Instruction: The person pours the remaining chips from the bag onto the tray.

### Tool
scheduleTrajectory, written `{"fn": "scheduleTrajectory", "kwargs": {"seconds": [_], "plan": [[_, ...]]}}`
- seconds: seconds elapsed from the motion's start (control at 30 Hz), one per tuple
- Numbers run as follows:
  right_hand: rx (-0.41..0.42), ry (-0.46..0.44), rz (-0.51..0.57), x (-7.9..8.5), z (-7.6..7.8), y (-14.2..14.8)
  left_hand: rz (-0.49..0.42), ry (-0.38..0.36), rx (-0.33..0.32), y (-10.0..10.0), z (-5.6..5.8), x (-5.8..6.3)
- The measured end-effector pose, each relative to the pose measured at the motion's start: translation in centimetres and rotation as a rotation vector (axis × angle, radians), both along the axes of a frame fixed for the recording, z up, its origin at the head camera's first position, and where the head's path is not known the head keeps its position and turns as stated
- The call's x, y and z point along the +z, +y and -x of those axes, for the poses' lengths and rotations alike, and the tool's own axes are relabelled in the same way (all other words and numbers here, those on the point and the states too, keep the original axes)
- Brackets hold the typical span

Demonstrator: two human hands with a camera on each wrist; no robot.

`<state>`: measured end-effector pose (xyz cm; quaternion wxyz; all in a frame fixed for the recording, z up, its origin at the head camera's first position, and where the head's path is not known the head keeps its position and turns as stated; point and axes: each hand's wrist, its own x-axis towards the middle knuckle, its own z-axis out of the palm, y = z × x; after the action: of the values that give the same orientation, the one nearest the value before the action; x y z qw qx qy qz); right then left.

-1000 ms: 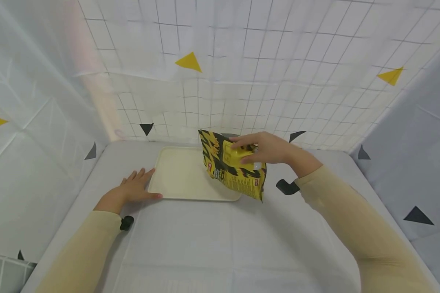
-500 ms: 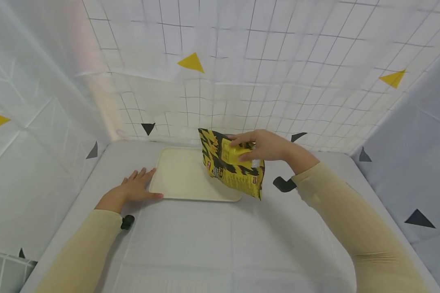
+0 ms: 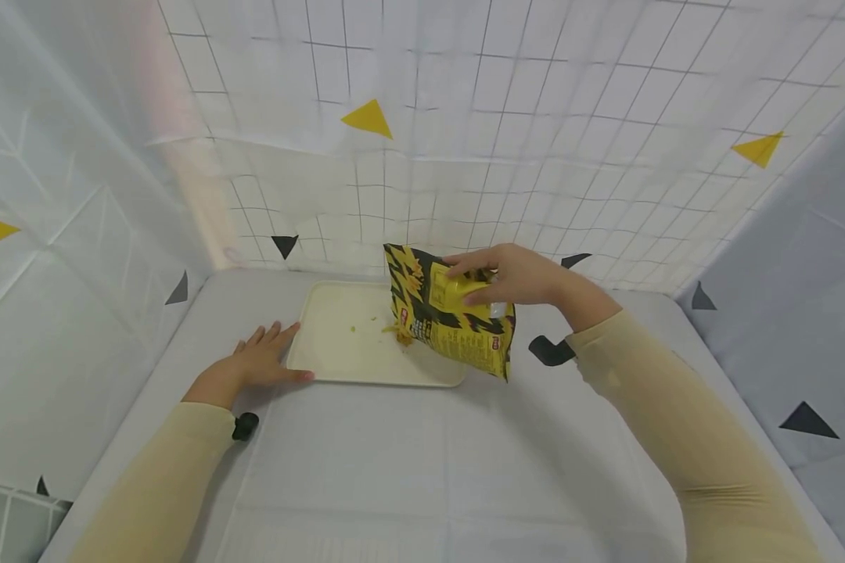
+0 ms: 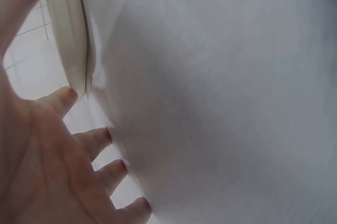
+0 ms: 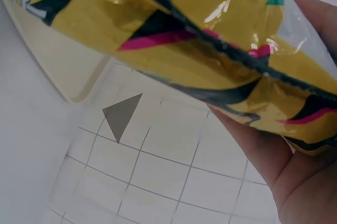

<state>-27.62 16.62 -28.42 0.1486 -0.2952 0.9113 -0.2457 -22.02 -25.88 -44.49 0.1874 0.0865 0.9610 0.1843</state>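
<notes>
A yellow and black snack bag (image 3: 451, 332) is tilted above the right part of a cream tray (image 3: 338, 352). My right hand (image 3: 517, 277) grips it from the upper side, fingers and thumb around the bag (image 5: 152, 18) in the right wrist view. Small yellowish-brown snack pieces (image 3: 404, 338) lie on the tray below the bag's lower left end, with a few crumbs scattered to the left. Fingers spread, my left hand (image 3: 257, 363) rests at the tray's left end. Its thumb and index finger touch the tray's rim (image 4: 66, 29) in the left wrist view. The bag's opening is hidden.
A white cloth (image 3: 352, 461) covers the table in front of the tray. White sheeting with a grid pattern (image 3: 521, 188) hangs close behind, and more sheeting stands at both sides. Dark wrist-camera pieces (image 3: 551, 350) sit by the sleeves.
Snack pieces and crumbs have appeared on the tray beneath the bag. The bag and right hand have shifted only slightly. My left hand stays where it was.
</notes>
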Motion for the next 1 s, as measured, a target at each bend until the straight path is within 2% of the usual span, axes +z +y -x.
{"fn": "scheduleTrajectory", "kwargs": {"seconds": [0.27, 0.6, 1.0], "plan": [[0.0, 0.012, 0.015, 0.61, -0.06, 0.24, 0.001, 0.006, -0.004, -0.2, 0.19, -0.22], [-0.014, 0.04, -0.002, 0.31, -0.02, 0.15, -0.003, 0.001, -0.002, -0.14, -0.07, 0.07], [-0.018, 0.035, -0.001, 0.08, -0.16, 0.14, -0.01, -0.006, 0.002, -0.09, 0.09, -0.27]]}}
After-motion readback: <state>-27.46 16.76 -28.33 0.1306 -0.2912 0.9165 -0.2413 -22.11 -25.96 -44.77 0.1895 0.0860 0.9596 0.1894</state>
